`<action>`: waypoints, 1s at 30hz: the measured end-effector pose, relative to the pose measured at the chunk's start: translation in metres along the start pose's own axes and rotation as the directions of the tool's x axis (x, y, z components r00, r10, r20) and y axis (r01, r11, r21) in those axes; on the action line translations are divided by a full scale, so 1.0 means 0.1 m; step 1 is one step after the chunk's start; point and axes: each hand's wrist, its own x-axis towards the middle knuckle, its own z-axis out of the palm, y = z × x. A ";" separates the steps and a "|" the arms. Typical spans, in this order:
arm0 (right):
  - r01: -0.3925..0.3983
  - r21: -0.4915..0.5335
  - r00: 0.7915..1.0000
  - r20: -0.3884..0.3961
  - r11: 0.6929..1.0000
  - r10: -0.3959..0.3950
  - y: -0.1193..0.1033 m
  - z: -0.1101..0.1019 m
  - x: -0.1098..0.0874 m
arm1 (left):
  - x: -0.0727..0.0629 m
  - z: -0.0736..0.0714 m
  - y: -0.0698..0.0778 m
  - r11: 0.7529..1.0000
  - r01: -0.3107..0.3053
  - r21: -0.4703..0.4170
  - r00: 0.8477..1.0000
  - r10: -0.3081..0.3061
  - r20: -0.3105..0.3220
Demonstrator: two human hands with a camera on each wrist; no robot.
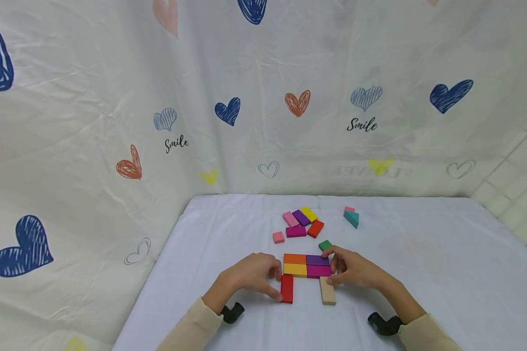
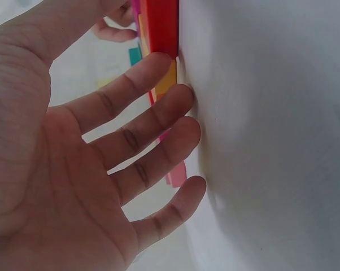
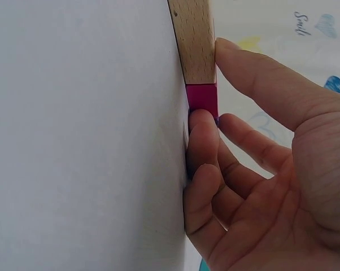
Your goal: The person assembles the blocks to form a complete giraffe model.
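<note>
A flat panel of four blocks lies on the table: orange (image 1: 294, 259), purple (image 1: 316, 260), yellow (image 1: 295, 270) and magenta (image 1: 318, 271). Below its left end stretches a red block (image 1: 287, 289), and below its right end a natural wood block (image 1: 327, 291). My left hand (image 1: 260, 275) is at the left side, fingers spread beside the panel, with the thumb near the red block's lower end. On the right, my right hand (image 1: 355, 269) touches the wood block (image 3: 195, 42) with its thumb. Its index finger reaches the purple block; other fingers rest by the magenta block's end (image 3: 203, 97).
Behind the panel lie loose blocks: green (image 1: 325, 245), small pink (image 1: 278, 237), magenta (image 1: 296, 231), red-orange (image 1: 315, 229), pink (image 1: 291, 219), purple (image 1: 301, 217) and yellow (image 1: 309, 214). A teal triangle (image 1: 352, 218) sits farther right against another pink block (image 1: 349, 209). A heart-printed curtain (image 1: 263, 146) hangs behind.
</note>
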 end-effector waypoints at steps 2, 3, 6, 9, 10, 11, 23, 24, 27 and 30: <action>-0.003 -0.001 1.000 -0.002 1.000 0.003 0.00 0.00 0.00 | 0.01 0.01 0.01 1.000 0.000 0.008 1.000 0.000 0.000; -0.003 0.000 1.000 -0.002 1.000 0.003 0.01 0.00 0.00 | 0.01 0.02 0.01 1.000 0.001 0.011 1.000 -0.001 -0.001; 0.009 -0.001 1.000 0.000 1.000 -0.009 0.01 -0.01 0.00 | 0.02 0.04 0.01 1.000 0.001 0.017 1.000 -0.001 0.000; 0.025 -0.002 1.000 0.003 1.000 -0.025 0.01 -0.01 -0.01 | 0.04 0.05 0.00 1.000 -0.004 0.027 1.000 0.004 -0.002; 0.028 -0.002 1.000 0.004 1.000 -0.028 0.00 -0.01 -0.01 | 0.04 0.05 0.00 1.000 -0.007 0.030 1.000 0.007 -0.002; 0.026 -0.001 1.000 0.003 1.000 -0.026 0.00 -0.01 -0.01 | 0.04 0.05 0.00 0.999 -0.010 0.035 1.000 0.010 -0.003; 0.018 0.006 1.000 0.011 1.000 -0.018 0.01 -0.01 0.00 | 0.03 0.03 0.01 0.999 -0.017 0.034 1.000 0.018 -0.022; 0.017 0.006 1.000 0.011 1.000 -0.017 0.01 -0.01 0.00 | 0.04 0.03 0.01 0.999 -0.017 0.032 1.000 0.018 -0.023; 0.013 0.006 1.000 0.010 1.000 -0.013 0.01 0.00 0.00 | 0.05 0.04 0.02 0.999 -0.011 0.030 1.000 0.012 -0.025; 0.008 0.006 1.000 0.009 1.000 -0.009 0.02 0.00 0.00 | 0.06 0.05 0.05 0.999 -0.008 0.036 1.000 0.009 -0.027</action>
